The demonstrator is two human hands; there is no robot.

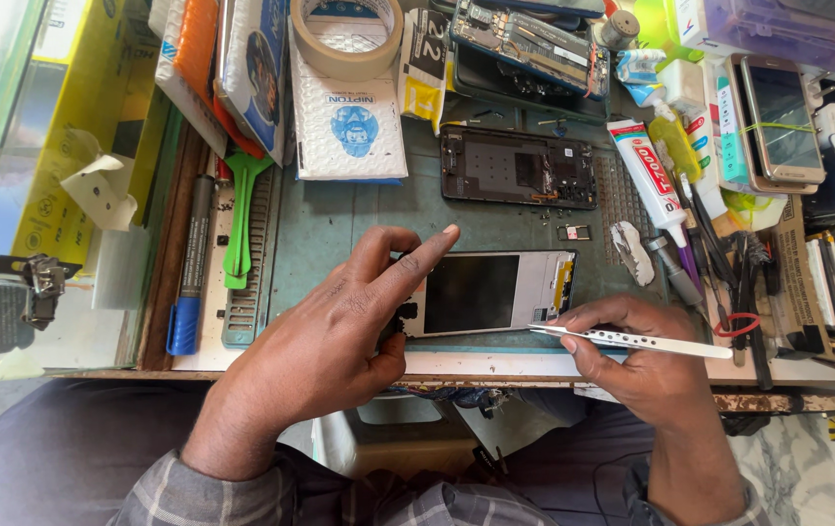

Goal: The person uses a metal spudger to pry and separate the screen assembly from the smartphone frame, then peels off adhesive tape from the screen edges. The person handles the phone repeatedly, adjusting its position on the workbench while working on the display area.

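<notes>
green mat (pixel 339 229), glue tube (pixel 649 175), tape roll (pixel 346 39)

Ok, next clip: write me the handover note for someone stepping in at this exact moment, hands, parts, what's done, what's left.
Left hand: pressing down the left end of the white phone frame, index finger stretched over its top edge.
Right hand: pinching metal tweezers, tips at the frame's lower right corner.
Parts: frame lies flat on the green mat; a second opened phone body lies just behind it; glue tube to the right.
Done: both phones are opened up.
Left: whatever the tweezers are working at that corner; too small to tell.
</notes>
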